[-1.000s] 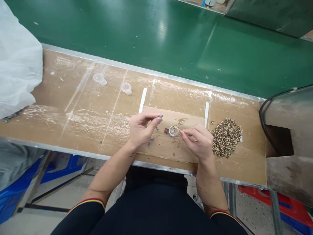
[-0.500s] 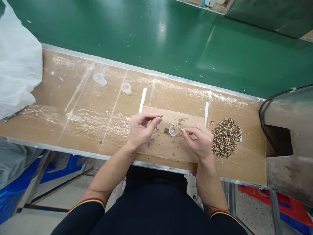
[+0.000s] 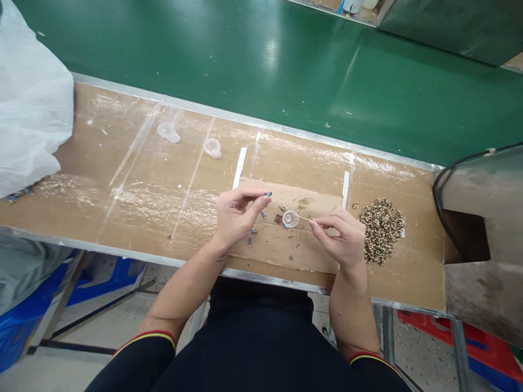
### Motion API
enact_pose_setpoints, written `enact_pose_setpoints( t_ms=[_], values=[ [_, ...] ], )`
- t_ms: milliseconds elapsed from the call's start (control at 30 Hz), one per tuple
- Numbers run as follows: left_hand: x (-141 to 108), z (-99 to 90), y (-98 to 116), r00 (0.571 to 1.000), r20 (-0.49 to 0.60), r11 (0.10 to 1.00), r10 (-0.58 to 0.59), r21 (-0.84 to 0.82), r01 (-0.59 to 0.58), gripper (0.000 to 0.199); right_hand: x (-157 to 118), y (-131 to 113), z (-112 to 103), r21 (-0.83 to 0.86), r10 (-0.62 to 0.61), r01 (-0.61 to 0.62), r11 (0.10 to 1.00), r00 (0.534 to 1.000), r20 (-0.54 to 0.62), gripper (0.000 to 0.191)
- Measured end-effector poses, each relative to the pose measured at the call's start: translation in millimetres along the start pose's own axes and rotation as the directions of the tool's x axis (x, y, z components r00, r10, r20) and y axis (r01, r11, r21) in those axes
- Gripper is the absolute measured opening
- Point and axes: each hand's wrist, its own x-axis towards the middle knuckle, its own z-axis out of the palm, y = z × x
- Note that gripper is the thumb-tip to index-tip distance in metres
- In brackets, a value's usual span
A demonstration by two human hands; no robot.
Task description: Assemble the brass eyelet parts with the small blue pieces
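Note:
Between thumb and fingertips, my left hand (image 3: pixel 243 213) pinches a small blue part with a dark end (image 3: pixel 268 194). My right hand (image 3: pixel 341 234) is closed on a thin wooden stick (image 3: pixel 303 218), its tip at the rim of a small clear cup (image 3: pixel 290 219). That cup stands on a cardboard sheet (image 3: pixel 298 253). Several small blue parts (image 3: pixel 250 242) lie on the cardboard near my left hand. Just left of the cup are a reddish-brown piece (image 3: pixel 278 218) and a small gold-coloured piece (image 3: pixel 283 208).
A heap of small gold-and-black parts (image 3: pixel 383 231) lies to the right, beside a metal housing (image 3: pixel 486 239) with a black cable. Two clear plastic cups (image 3: pixel 212 147) lie at the back left. A white bag (image 3: pixel 32 103) covers the far left; a green belt (image 3: pixel 245 54) runs behind.
My right hand has moved right and slightly down, drawing the stick's tip back across the cup. A small gold-coloured piece now shows left of the cup. My left hand has stayed put.

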Motion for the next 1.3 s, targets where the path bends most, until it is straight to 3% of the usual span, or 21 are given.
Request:
enact_pose_setpoints(
  t_ms=[167, 333, 600, 867, 967, 1033, 1100, 1133, 1167, 1200, 1300],
  values=[
    [3.0, -1.4, 1.1, 1.000, -0.019, 0.999, 0.000, -0.049, -0.001, 0.009, -1.8, 4.1, 2.8, -0.069, 0.000, 0.015, 0.998, 0.976, 0.217, 0.017],
    [6.5, -2.2, 3.8, 0.997, -0.059, 0.997, -0.041, -0.072, 0.037, 0.018, -2.5, 2.8, 9.1, -0.130, -0.013, 0.047, 0.990, 0.967, 0.253, 0.019],
    [9.7, -2.4, -0.2, 0.986, -0.107, 0.983, -0.131, -0.144, 0.115, 0.031, -0.6, 2.7, 3.2, -0.012, -0.007, 0.011, 1.000, 0.958, 0.285, 0.013],
    [12.1, -4.9, -7.0, 0.970, -0.068, 0.944, -0.234, -0.253, 0.210, 0.034, -1.7, 6.9, -2.4, 0.014, 0.021, -0.024, 1.000, 0.984, 0.175, 0.009],
    [13.0, -4.2, -5.6, 0.960, -0.017, 0.923, -0.278, -0.282, 0.262, 0.034, -5.4, 17.6, -17.3, -0.069, 0.104, -0.107, 0.992, 0.993, -0.048, 0.008],
    [12.8, -3.3, -4.5, 0.956, 0.012, 0.911, -0.292, -0.300, 0.282, 0.032, -11.5, 27.8, -35.3, -0.150, 0.171, -0.228, 0.962, 0.931, -0.321, 0.023],
    [12.1, -2.5, -3.9, 0.955, 0.055, 0.901, -0.293, -0.319, 0.295, 0.030, -20.9, 37.6, -56.6, -0.167, 0.204, -0.358, 0.919, 0.792, -0.575, 0.037],
    [11.5, -2.2, -3.7, 0.954, 0.081, 0.896, -0.290, -0.328, 0.300, 0.030, -26.6, 41.6, -67.0, -0.160, 0.220, -0.411, 0.897, 0.731, -0.646, 0.040],
    [10.9, -2.0, -3.5, 0.952, 0.107, 0.892, -0.286, -0.333, 0.306, 0.029, -32.6, 44.9, -76.4, -0.160, 0.244, -0.459, 0.874, 0.700, -0.671, 0.041],
    [10.2, -1.8, -3.2, 0.950, 0.129, 0.890, -0.283, -0.335, 0.310, 0.028, -38.6, 47.4, -84.2, -0.176, 0.279, -0.501, 0.847, 0.701, -0.657, 0.041],
    [8.6, -1.4, -2.1, 0.942, 0.158, 0.888, -0.295, -0.320, 0.331, 0.027, -52.9, 50.8, -95.8, -0.282, 0.404, -0.544, 0.790, 0.809, -0.428, 0.032]
  ],
)
